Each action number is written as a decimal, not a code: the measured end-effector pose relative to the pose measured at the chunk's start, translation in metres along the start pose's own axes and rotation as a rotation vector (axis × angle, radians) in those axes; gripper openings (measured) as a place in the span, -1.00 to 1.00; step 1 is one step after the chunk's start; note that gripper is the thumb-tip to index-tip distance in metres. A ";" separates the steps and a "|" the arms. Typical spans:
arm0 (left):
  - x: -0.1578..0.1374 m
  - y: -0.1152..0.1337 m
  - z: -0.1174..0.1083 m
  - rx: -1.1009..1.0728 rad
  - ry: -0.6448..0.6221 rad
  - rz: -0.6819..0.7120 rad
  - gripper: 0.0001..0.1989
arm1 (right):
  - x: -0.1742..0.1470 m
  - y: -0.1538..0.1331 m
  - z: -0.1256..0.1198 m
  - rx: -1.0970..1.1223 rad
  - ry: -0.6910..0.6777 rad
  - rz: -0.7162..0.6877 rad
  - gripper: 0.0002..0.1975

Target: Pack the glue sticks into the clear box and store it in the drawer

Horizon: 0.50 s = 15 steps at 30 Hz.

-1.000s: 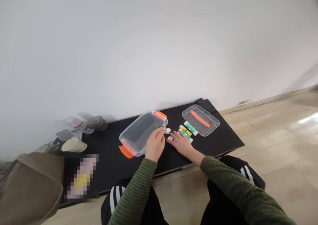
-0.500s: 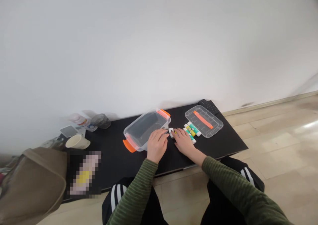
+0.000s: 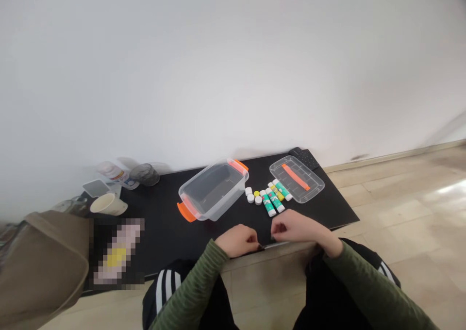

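Note:
My left hand (image 3: 240,241) rests at the table's front edge, fingers curled in, with nothing visible in it. Just to its right, my right hand (image 3: 295,226) is curled into a loose fist at the same edge; no object shows in it. Beyond my right hand, several green and white glue sticks (image 3: 268,203) lie side by side, with a yellow one (image 3: 277,191) among them. Left of them sit several white caps (image 3: 251,198) and a yellow cap (image 3: 257,193). A clear plastic box (image 3: 214,194) with orange latches stands open beyond my left hand.
The box's clear lid (image 3: 313,180) with an orange handle lies right of the glue sticks. Left on the black table (image 3: 163,242) are a paper cup (image 3: 109,204), a bottle (image 3: 112,171) and a dark grey cup (image 3: 144,174). A brown bag (image 3: 43,267) covers the left end.
Both hands have drawn back from the caps and glue sticks to the table's front edge and curled. The caps and another glue stick, hidden by my hands before, now show.

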<state>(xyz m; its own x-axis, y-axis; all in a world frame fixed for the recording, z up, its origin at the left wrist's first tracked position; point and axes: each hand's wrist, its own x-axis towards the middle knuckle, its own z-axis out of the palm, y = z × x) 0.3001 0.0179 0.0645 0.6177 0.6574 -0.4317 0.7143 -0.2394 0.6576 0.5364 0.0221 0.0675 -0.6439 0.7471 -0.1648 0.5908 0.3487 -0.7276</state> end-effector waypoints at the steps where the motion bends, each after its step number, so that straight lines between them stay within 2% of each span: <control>1: -0.006 0.003 -0.005 -0.187 -0.114 0.108 -0.76 | -0.009 -0.006 -0.007 0.138 -0.072 -0.110 -0.82; 3: -0.014 0.007 -0.013 -0.535 -0.176 0.349 -0.57 | -0.026 -0.016 -0.016 0.392 -0.093 -0.374 -0.69; 5: -0.014 0.009 -0.017 -0.815 -0.212 0.586 -0.40 | -0.038 -0.027 -0.020 0.575 -0.045 -0.617 -0.55; 7: -0.015 0.010 -0.015 -0.979 -0.310 0.779 -0.32 | -0.046 -0.037 -0.019 0.664 -0.029 -0.773 -0.44; 9: -0.022 0.014 -0.009 -1.018 -0.412 0.890 -0.30 | -0.051 -0.049 -0.016 0.682 -0.005 -0.869 -0.37; 11: -0.035 0.019 -0.002 -0.985 -0.384 0.884 -0.25 | -0.054 -0.061 -0.013 0.699 0.130 -0.955 -0.31; 13: -0.046 0.025 0.003 -0.932 -0.117 0.715 -0.11 | -0.052 -0.068 -0.010 0.685 0.400 -0.947 -0.27; 14: -0.047 0.026 0.003 -0.868 0.000 0.620 -0.08 | -0.048 -0.069 -0.008 0.652 0.545 -0.869 -0.24; 15: -0.043 0.026 0.003 -0.800 0.105 0.523 -0.07 | -0.042 -0.067 -0.007 0.600 0.660 -0.733 -0.23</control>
<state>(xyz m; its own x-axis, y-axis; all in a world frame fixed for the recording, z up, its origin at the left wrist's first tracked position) 0.2931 -0.0190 0.0987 0.7338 0.6759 0.0679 -0.1034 0.0123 0.9946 0.5277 -0.0285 0.1277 -0.2528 0.6887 0.6796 -0.2597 0.6283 -0.7333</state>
